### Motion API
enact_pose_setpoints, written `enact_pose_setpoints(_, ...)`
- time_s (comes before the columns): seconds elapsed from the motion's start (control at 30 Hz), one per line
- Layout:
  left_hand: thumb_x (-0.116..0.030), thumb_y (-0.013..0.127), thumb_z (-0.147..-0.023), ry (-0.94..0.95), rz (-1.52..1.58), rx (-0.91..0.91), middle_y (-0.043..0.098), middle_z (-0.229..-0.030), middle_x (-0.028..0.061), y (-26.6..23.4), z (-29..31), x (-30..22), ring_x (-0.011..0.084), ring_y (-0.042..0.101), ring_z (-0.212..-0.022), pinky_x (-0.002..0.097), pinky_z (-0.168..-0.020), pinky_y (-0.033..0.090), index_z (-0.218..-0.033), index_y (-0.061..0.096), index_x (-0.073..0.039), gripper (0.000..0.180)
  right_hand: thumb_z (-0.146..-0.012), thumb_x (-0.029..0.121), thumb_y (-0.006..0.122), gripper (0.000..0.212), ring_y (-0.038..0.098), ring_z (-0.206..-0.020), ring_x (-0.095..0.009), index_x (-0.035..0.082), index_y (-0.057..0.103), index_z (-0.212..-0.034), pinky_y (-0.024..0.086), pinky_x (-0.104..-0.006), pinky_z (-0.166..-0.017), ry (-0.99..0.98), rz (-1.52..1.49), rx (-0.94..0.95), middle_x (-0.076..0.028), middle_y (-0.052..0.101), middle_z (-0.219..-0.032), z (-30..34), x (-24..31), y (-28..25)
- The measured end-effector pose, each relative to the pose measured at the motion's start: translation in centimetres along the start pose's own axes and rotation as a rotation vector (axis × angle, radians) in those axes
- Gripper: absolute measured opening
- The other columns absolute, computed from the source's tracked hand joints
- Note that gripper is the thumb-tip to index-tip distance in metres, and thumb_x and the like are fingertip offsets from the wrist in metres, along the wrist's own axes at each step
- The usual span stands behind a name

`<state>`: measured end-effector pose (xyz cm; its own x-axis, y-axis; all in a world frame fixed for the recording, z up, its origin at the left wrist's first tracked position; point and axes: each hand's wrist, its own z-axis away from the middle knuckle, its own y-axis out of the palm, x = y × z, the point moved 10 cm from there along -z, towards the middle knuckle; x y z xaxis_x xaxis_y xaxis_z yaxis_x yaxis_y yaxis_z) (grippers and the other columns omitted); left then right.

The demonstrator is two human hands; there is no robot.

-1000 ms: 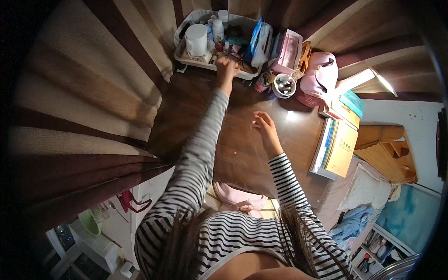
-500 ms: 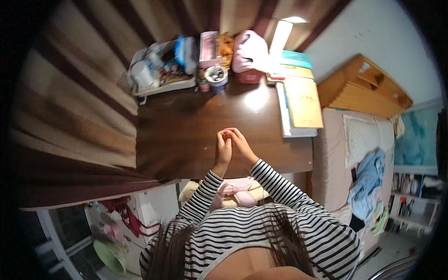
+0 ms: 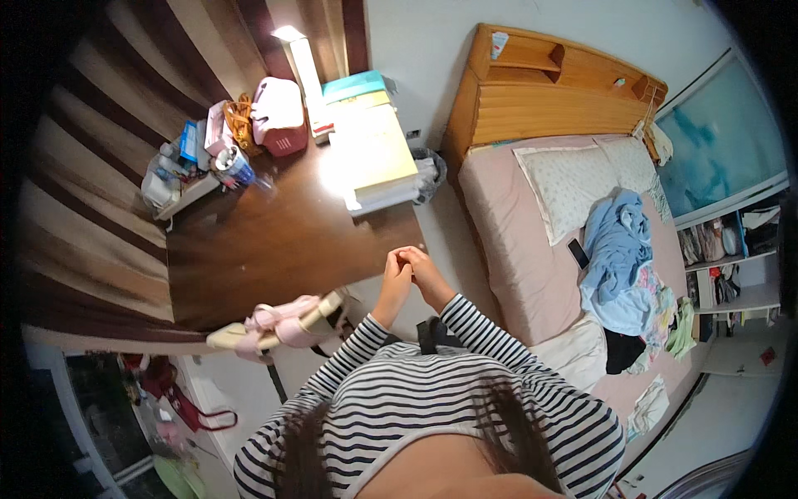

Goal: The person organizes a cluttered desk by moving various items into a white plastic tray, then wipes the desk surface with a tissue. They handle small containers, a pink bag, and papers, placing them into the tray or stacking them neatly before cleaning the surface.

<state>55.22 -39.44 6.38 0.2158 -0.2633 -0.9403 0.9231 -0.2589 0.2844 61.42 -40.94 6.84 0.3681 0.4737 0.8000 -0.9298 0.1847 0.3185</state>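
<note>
My left hand (image 3: 395,287) and my right hand (image 3: 427,273) are brought together in front of my body. Their curled fingers meet at the tips and lap over each other, with no object showing between them. Both hands are held off the surfaces, near the right front corner of the brown desk (image 3: 266,241). Striped sleeves cover both forearms. A chair with pink cloth (image 3: 287,320) on it stands left of my forearms, against the desk's front edge.
Books and papers (image 3: 374,158) are stacked at the desk's right side by a lit lamp (image 3: 305,71). A pink basket (image 3: 280,116) and a white tray of items (image 3: 179,191) line the back. Beyond a floor gap, a bed (image 3: 490,241) holds blue clothing (image 3: 615,249) and a phone (image 3: 578,254).
My view has turned to the right: the desk and chair now lie farther left, and more of the bed shows. My hands stay joined but are no longer over the middle of the desk.
</note>
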Motion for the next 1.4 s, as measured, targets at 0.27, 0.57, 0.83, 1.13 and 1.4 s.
enact_pose_setpoints(0.27,-0.003,0.043,-0.086,-0.089,0.036,-0.053,0.054,-0.095,0.0076,8.5,1.4,3.6,0.0129,0.053,-0.086,0.0252,-0.075,0.045,-0.108,0.044,-0.004,0.022,-0.089,0.021,0.042,0.025,0.055,-0.086,-0.012,0.008,0.053,-0.108,0.046,-0.0254,-0.076,0.034,0.028,0.101,-0.003,0.057,-0.094,4.7,1.7,-8.2)
enact_pose_setpoints(0.57,-0.004,0.042,-0.087,-0.085,0.126,-0.182,0.053,-0.097,0.0073,6.8,-3.2,1.2,0.0126,0.053,-0.084,0.0242,-0.071,0.047,-0.108,0.044,-0.004,0.021,-0.090,0.022,0.042,0.027,0.056,-0.086,-0.012,0.007,0.051,-0.112,0.047,-0.0259,-0.075,0.116,0.082,0.257,-0.005,0.057,-0.096,-1.6,3.6,-6.8)
enact_pose_setpoints(0.83,-0.004,0.042,-0.087,0.043,0.075,-0.212,0.053,-0.095,0.0080,6.9,-14.4,-0.3,0.0128,0.054,-0.081,0.0246,-0.067,0.048,-0.108,0.043,-0.002,0.021,-0.092,0.023,0.039,0.030,0.054,-0.087,-0.011,0.009,0.050,-0.116,0.045,-0.0258,-0.075,0.084,0.184,0.224,-0.004,0.056,-0.101,-9.6,10.8,-7.8)
enact_pose_setpoints(1.13,-0.007,0.046,-0.085,0.019,0.007,-0.533,0.055,-0.093,0.0104,2.5,-23.0,-0.6,0.0154,0.055,-0.081,0.0267,-0.068,0.048,-0.106,0.044,-0.001,0.023,-0.089,0.023,0.043,0.027,0.053,-0.078,-0.008,0.011,0.055,-0.110,0.042,-0.0220,-0.066,0.277,0.272,0.465,0.000,0.058,-0.093,-21.9,12.3,-6.2)
enact_pose_setpoints(1.4,-0.007,0.049,-0.082,0.074,-0.105,-0.836,0.055,-0.095,0.0131,3.2,-27.7,-4.3,0.0200,0.056,-0.086,0.0307,-0.075,0.047,-0.110,0.043,-0.002,0.028,-0.085,0.019,0.046,0.024,0.058,-0.071,-0.013,0.005,0.059,-0.100,0.045,-0.0234,-0.061,0.339,0.406,0.752,-0.004,0.061,-0.084,-29.4,16.7,-3.7)
